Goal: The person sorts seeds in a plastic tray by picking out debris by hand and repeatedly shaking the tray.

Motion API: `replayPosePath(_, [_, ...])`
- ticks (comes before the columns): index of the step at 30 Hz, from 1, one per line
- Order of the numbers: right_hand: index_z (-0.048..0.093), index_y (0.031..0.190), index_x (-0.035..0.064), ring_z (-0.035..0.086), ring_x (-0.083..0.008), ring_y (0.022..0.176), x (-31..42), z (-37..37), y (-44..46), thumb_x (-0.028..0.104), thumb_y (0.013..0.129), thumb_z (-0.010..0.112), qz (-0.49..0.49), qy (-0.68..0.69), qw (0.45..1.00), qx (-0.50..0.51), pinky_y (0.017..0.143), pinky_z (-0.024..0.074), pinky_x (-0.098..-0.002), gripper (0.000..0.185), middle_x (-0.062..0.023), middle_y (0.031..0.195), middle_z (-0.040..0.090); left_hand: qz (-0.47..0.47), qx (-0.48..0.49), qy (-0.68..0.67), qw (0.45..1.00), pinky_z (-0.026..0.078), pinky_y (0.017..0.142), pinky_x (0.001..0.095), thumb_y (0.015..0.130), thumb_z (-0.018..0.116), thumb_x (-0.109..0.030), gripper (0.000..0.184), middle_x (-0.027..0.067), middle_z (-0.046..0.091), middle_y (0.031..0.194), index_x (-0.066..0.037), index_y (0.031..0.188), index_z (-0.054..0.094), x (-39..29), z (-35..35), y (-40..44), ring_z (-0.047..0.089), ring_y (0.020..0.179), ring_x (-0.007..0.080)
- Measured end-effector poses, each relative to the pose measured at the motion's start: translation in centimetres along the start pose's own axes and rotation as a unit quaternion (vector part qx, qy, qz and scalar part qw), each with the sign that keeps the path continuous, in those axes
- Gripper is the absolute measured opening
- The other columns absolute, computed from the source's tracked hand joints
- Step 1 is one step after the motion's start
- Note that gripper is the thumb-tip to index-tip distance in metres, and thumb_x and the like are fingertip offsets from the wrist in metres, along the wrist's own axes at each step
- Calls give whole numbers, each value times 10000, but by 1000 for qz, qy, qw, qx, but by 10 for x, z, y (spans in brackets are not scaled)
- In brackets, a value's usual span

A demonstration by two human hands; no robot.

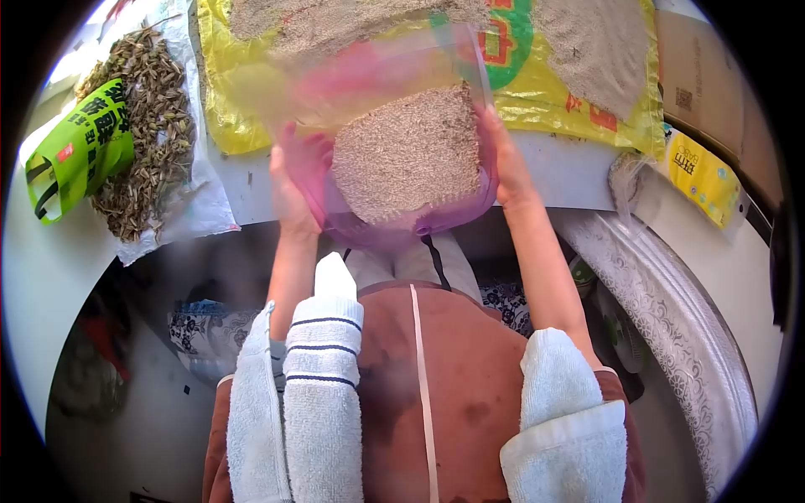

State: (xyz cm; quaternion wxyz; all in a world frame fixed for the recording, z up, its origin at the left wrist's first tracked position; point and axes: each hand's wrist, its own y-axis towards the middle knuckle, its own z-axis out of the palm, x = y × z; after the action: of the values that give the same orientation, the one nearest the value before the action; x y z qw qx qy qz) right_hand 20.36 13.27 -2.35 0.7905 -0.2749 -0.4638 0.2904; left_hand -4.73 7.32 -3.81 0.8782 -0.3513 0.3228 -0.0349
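Note:
A translucent purple plastic tub (457, 216) is tilted above the near edge of the table. Small beige seeds (407, 155) lie in it, banked toward the side nearest me. My left hand (293, 189) grips its left side, and the fingers show faintly through the plastic. On the opposite side, my right hand (510, 163) is closed around the wall, with most of its fingers hidden. Just beyond the tub, a yellow printed plastic sack (226, 117) lies flat, with more seeds (587, 54) spread over it.
Dried brown pods (151, 109) lie on a white sheet (201, 180) at the left, with a green printed bag (92, 147) partly over them. At the right are a cardboard box (704, 92) and a yellow packet (700, 180). Silvery patterned cloth (679, 318) hangs from the table edge.

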Motion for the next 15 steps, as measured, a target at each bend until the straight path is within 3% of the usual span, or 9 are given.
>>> replayPosePath(1, [436, 1284, 39, 483, -154, 1118, -27, -4, 8, 371, 941, 422, -80, -77, 994, -7, 924, 398, -292, 478, -61, 1248, 498, 14, 16, 19, 1000, 341, 989, 402, 934, 324, -409, 484, 131, 516, 1135, -94, 1297, 385, -11, -12, 7, 475, 1089, 256])
replayPosePath(2, [413, 1303, 61, 510, -161, 1059, -32, 2, 9, 420, 933, 409, -77, -116, 990, 11, 898, 412, -300, 515, -64, 1203, 510, 26, 30, 39, 998, 347, 982, 408, 932, 329, -413, 483, 133, 518, 1116, -97, 1293, 388, -23, -22, 15, 480, 1076, 257])
replayPosePath(4, [400, 1313, 97, 545, -170, 971, -25, 7, 13, 483, 919, 395, -26, -117, 992, 29, 850, 431, -305, 552, -65, 1128, 529, 2, 77, 18, 997, 351, 981, 392, 937, 330, -405, 480, 129, 511, 1158, -92, 1297, 389, -32, -12, 8, 488, 1080, 255])
replayPosePath(6, [410, 1310, 109, 562, -188, 927, -9, -22, 33, 514, 903, 388, 18, -85, 995, 46, 822, 439, -306, 575, -62, 1081, 542, 60, 37, 26, 997, 330, 1000, 365, 945, 330, -369, 501, 114, 467, 1227, -37, 1320, 341, -10, 17, 1, 462, 1120, 228])
replayPosePath(7, [410, 1315, 101, 560, -189, 938, -3, -38, 39, 525, 901, 374, 21, -90, 994, 58, 839, 433, -320, 594, -67, 1083, 551, 86, 22, 28, 996, 320, 1009, 352, 949, 330, -352, 513, 107, 445, 1261, -9, 1331, 317, 2, 31, -1, 449, 1140, 214])
replayPosePath(8, [409, 1317, 91, 546, -192, 985, 5, -46, 39, 508, 904, 387, 20, -69, 995, 73, 876, 415, -326, 587, -66, 1121, 545, 101, 2, 87, 991, 328, 1005, 356, 954, 310, -381, 485, 102, 446, 1293, -72, 1325, 358, 13, 38, -6, 436, 1170, 238])
replayPosePath(9, [409, 1318, 82, 533, -194, 1032, 7, -54, 37, 491, 907, 401, 21, -47, 995, 86, 913, 398, -331, 580, -65, 1159, 540, 159, 0, 116, 981, 285, 1020, 323, 946, 343, -380, 538, 84, 434, 1278, -25, 1348, 304, 24, 37, -7, 429, 1159, 210])
replayPosePath(12, [486, 1239, 49, 541, -138, 977, 1, -4, 12, 424, 902, 477, -4, -18, 1000, 13, 869, 418, -287, 504, -37, 1149, 540, 69, 19, 34, 997, 340, 974, 386, 936, 315, -417, 503, 128, 518, 1123, -61, 1285, 384, 6, 1, -2, 477, 1080, 266])
replayPosePath(15, [493, 1220, 21, 448, -119, 1097, -27, 28, 0, 342, 919, 486, -95, -121, 988, -32, 966, 314, -264, 440, -17, 1179, 514, -3, 8, 33, 999, 338, 970, 393, 934, 292, -433, 508, 137, 525, 1078, -66, 1271, 394, -20, -23, 8, 481, 1055, 268])
